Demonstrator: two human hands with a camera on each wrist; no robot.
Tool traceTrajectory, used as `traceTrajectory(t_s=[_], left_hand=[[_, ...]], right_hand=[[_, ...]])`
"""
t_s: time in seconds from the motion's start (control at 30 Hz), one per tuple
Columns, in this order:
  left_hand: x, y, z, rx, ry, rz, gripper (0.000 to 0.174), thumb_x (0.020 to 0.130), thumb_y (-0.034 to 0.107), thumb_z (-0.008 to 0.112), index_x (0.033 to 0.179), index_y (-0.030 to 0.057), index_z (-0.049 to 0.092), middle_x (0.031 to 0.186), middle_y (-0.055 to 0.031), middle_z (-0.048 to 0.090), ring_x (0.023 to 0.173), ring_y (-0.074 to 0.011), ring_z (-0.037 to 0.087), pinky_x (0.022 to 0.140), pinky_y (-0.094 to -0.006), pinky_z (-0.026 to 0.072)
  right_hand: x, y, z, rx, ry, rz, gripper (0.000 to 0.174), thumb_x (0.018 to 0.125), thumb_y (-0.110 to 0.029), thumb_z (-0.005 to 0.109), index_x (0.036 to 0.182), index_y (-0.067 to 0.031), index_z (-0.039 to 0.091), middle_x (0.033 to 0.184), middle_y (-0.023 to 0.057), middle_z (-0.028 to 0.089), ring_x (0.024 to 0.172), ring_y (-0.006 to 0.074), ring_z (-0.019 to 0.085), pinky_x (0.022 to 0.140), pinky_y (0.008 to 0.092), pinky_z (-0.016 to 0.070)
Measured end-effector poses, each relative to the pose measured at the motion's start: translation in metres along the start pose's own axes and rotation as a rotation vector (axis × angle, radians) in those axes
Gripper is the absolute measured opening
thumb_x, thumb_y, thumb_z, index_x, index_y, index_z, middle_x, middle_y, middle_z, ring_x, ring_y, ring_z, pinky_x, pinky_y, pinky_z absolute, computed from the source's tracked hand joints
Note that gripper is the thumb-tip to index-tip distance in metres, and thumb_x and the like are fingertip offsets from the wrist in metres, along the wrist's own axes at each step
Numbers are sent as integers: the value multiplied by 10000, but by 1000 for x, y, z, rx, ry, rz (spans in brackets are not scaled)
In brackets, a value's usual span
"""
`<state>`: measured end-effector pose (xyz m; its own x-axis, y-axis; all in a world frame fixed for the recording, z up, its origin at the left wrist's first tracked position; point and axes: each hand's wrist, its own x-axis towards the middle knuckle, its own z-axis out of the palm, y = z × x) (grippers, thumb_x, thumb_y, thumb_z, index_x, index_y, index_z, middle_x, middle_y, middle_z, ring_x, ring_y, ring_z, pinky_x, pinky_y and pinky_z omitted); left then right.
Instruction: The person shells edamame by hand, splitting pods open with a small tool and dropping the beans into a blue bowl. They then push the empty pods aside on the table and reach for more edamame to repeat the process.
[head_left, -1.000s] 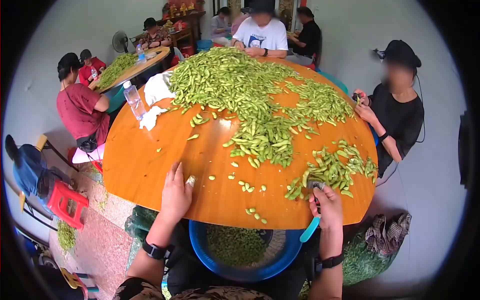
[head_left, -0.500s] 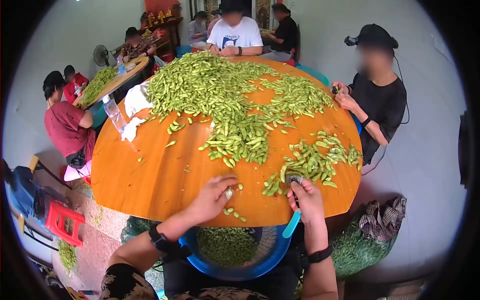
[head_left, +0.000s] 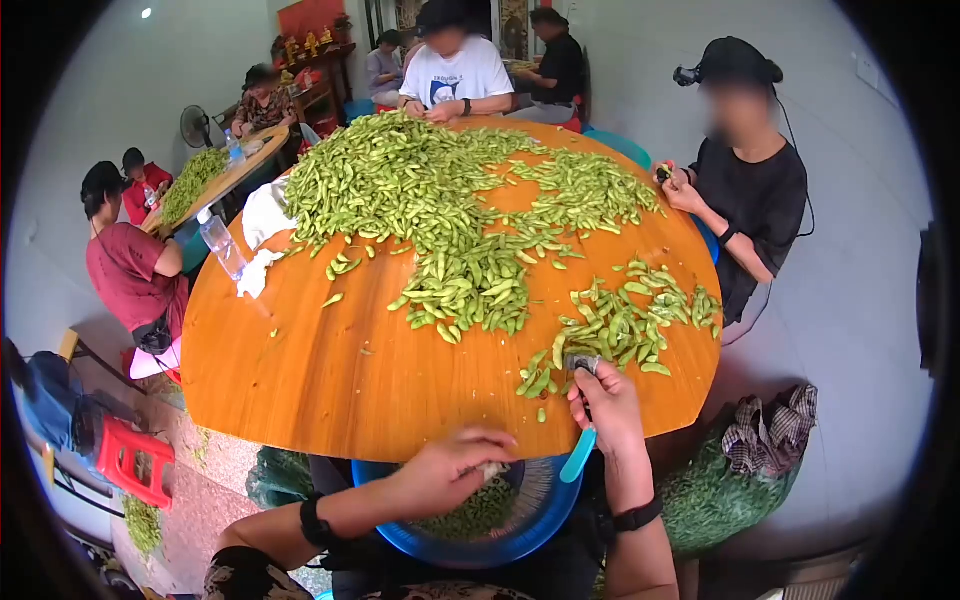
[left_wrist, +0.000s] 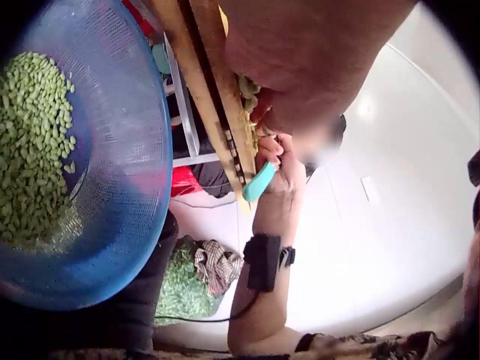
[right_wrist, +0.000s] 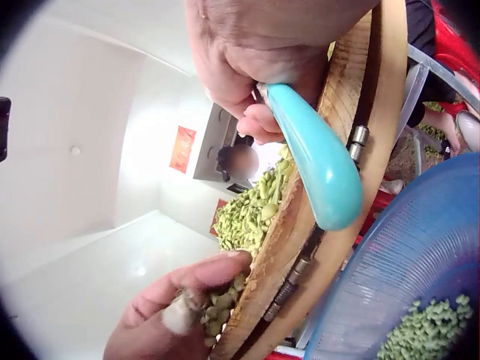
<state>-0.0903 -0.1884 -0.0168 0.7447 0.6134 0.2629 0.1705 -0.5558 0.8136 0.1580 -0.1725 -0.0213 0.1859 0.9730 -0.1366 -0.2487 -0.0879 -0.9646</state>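
Observation:
My left hand is at the table's near edge above the blue basket, fingers extended, with a pale wrap on the thumb. Shelled beans lie against its palm side in the right wrist view. Gripped in my right hand is a tool with a turquoise handle; its dark head touches or hovers by a small group of pods. More shelled beans fill part of the basket in the left wrist view. One loose bean lies left of the tool.
A large heap of pods covers the far middle of the wooden table. A bottle and white cloth stand left. A person in black sits right; a green mesh sack is on the floor below.
My left hand has moved right and then toward me, from the tabletop to over the basket. The several loose beans near the edge are no longer on the table. The right hand still holds the tool.

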Motion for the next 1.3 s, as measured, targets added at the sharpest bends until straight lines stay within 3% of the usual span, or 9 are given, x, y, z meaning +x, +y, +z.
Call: traceTrajectory(t_s=[0.2, 0.4, 0.47, 0.53, 0.8, 0.87, 0.97, 1.17, 1.3], left_hand=[[47, -40, -79, 808, 367, -54, 330, 753, -21, 573, 1068, 65, 618, 1057, -140, 585, 978, -355, 566, 831, -414, 489], [66, -59, -99, 960, 84, -160, 259, 779, 3, 579, 1032, 46, 611, 997, -126, 581, 860, -370, 594, 729, -415, 511], [61, -63, -96, 927, 108, -114, 242, 790, -6, 581, 1026, 42, 606, 985, -119, 589, 820, -328, 617, 698, -393, 515], [54, -55, -89, 894, 128, -72, 225, 801, -14, 584, 1019, 37, 601, 973, -111, 596, 780, -286, 640, 667, -372, 518], [30, -22, -32, -546, 309, -395, 388, 854, -76, 536, 1215, 58, 575, 943, -25, 618, 720, -98, 625, 647, -235, 534], [24, -29, -27, -526, 251, -384, 446, 861, -93, 506, 1274, 68, 558, 954, -30, 614, 737, -96, 628, 662, -227, 533], [21, -29, -21, -468, 247, -271, 428, 869, -102, 490, 1255, 61, 576, 957, -30, 612, 751, -92, 628, 671, -223, 531], [19, -28, -15, -209, 230, -146, 452, 849, -65, 535, 1280, 70, 555, 929, -74, 605, 751, -141, 641, 662, -252, 527], [24, -15, -14, 256, 290, -47, 482, 813, -64, 573, 1275, 73, 555, 963, -124, 616, 754, -228, 646, 674, -284, 528]], right_hand=[[-2, -3, 1, -39, -10, -3, 89, 931, -96, 515, 935, -29, 573, 657, 15, 556, 446, 60, 471, 374, 200, 336], [-17, -8, 2, -307, -48, 4, 115, 913, -102, 526, 947, -14, 592, 690, 4, 566, 474, 44, 473, 406, 216, 365], [-31, 0, 3, -462, -34, -64, 109, 896, -93, 543, 941, -3, 585, 703, 75, 602, 496, 164, 550, 449, 296, 430], [-43, 5, 12, -883, 36, -561, 47, 850, -41, 570, 868, 0, 553, 720, 157, 579, 588, 289, 568, 548, 346, 463], [-65, 22, 58, -879, -307, -569, 99, 826, -67, 579, 905, -11, 555, 779, 207, 582, 761, 414, 579, 645, 451, 490], [-63, 20, 61, -798, -345, -591, 107, 872, -88, 568, 958, -24, 567, 731, 142, 595, 645, 317, 607, 569, 377, 497], [-58, 7, 65, -235, -130, 48, 155, 947, -133, 533, 1049, -24, 573, 711, -5, 558, 526, 41, 502, 474, 204, 419], [-59, -3, 69, -152, -210, 99, 130, 955, -147, 530, 870, -56, 568, 696, -20, 566, 504, 43, 501, 434, 188, 372], [-58, 2, 68, -184, -211, 92, 146, 944, -123, 537, 1031, -16, 585, 703, -8, 563, 517, 45, 500, 465, 201, 415]])
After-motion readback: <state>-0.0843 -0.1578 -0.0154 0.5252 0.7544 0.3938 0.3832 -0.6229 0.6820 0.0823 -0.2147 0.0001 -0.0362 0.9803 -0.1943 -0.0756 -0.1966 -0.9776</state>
